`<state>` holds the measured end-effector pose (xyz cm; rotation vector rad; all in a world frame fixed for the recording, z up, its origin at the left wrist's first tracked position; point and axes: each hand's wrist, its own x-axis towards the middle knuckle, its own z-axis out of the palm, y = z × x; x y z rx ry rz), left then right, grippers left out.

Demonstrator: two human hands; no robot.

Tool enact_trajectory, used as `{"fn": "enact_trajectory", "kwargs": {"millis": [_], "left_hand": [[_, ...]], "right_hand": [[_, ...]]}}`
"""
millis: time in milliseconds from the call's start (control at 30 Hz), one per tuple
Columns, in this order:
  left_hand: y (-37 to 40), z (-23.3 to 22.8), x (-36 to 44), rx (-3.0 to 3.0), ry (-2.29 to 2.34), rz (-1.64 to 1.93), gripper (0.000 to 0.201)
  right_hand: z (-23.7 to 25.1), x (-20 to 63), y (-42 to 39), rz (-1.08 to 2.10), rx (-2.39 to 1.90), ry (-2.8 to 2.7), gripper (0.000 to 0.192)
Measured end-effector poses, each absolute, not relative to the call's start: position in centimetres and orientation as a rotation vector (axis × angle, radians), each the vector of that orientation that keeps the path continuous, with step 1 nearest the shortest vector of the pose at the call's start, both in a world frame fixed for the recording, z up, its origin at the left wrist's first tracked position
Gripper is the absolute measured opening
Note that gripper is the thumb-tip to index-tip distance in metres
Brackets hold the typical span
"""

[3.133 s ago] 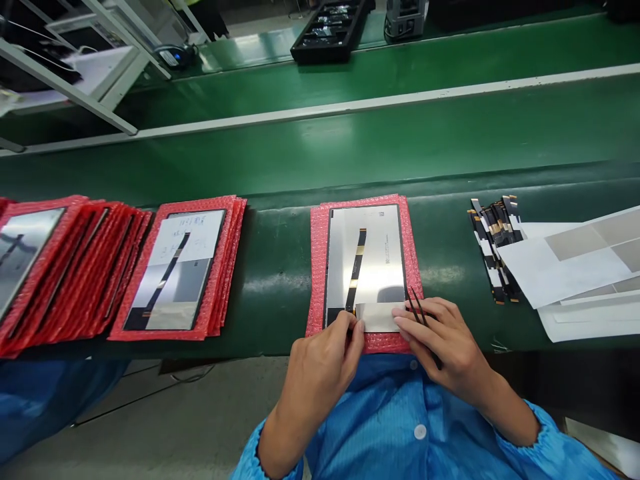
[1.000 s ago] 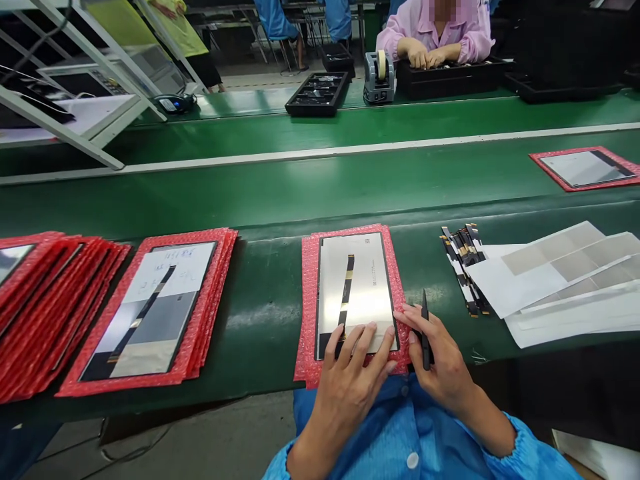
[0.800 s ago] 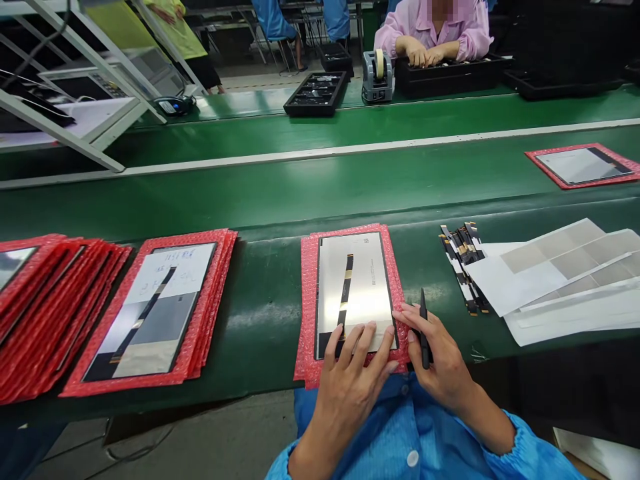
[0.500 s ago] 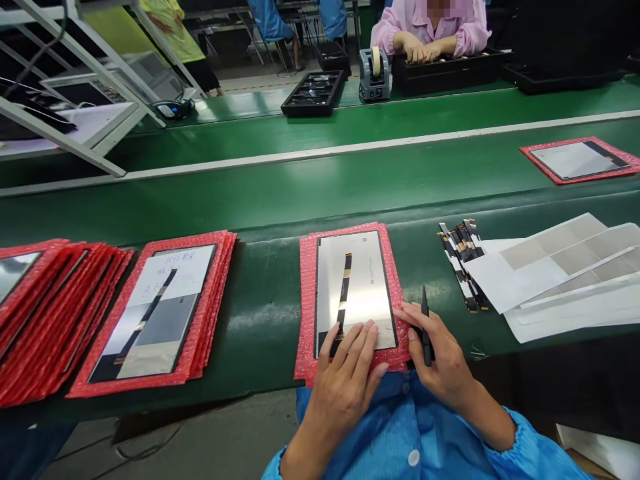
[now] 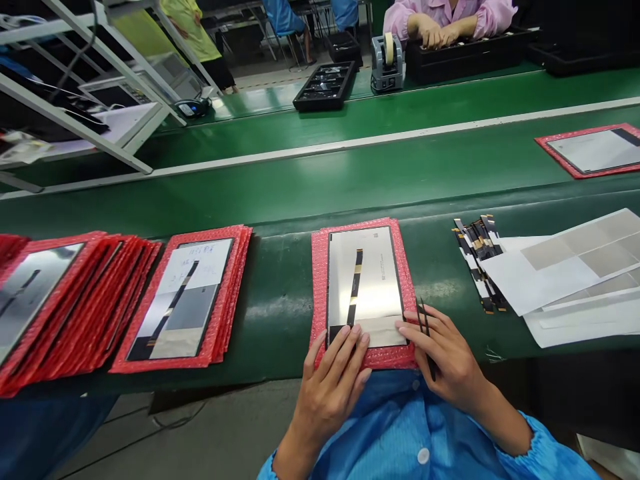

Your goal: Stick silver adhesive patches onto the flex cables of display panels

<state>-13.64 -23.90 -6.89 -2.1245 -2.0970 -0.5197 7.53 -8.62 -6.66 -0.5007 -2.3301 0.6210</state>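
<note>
A flat display panel point(image 5: 342, 277) with a silvery back lies on red bubble wrap point(image 5: 320, 273) in front of me. A narrow black-and-gold flex cable point(image 5: 355, 287) runs up its middle. My left hand point(image 5: 333, 383) rests flat on the panel's lower left, fingers stretched out and covering part of the dark strip there. My right hand point(image 5: 450, 357) holds dark tweezers point(image 5: 423, 317), tips pointing up and apart. Its fingertips touch the panel's lower right corner, beside a pale strip point(image 5: 383, 331) along the bottom edge.
Left stand stacked panels in red wrap point(image 5: 107, 307) and another panel pile point(image 5: 193, 310). On the right lie loose flex cables point(image 5: 477, 257) and white sheets point(image 5: 545, 273). Farther off are a wrapped panel point(image 5: 597, 150), a tape dispenser point(image 5: 387, 63), a black tray point(image 5: 325, 87) and a co-worker's hands point(image 5: 437, 32).
My view has swung left, so everything appears farther right. My left fingers have shifted left across the panel. My right fingertips have come onto its lower right corner, and the tweezers have turned, showing both prongs.
</note>
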Motion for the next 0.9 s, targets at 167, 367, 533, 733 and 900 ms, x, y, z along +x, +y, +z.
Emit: {"fn": "enact_trajectory", "kwargs": {"millis": [167, 367, 533, 733, 900], "left_hand": [[-24.3, -7.0, -13.7, -2.09, -2.077, -0.44, 0.056], [-24.5, -7.2, -13.8, -2.031, -2.015, -0.38, 0.051], [-23.9, -6.7, -13.0, -2.029, -1.94, -0.369, 0.049], [-22.1, -5.4, -10.0, -2.114, -1.838, -0.287, 0.041], [-21.5, -4.2, -10.2, -2.048, -1.829, -0.161, 0.037]], "right_hand": [[-7.0, 7.6, -8.6, 0.618, -0.524, -2.313, 0.054], [-6.9, 7.5, -8.6, 0.612, -0.536, -2.301, 0.048], [-7.0, 7.5, -8.6, 0.627, -0.535, -2.3, 0.048], [-7.4, 7.6, -8.7, 0.637, -0.583, -2.299, 0.051], [-8.9, 8.2, -8.5, 0.648, -0.625, -2.267, 0.06]]}}
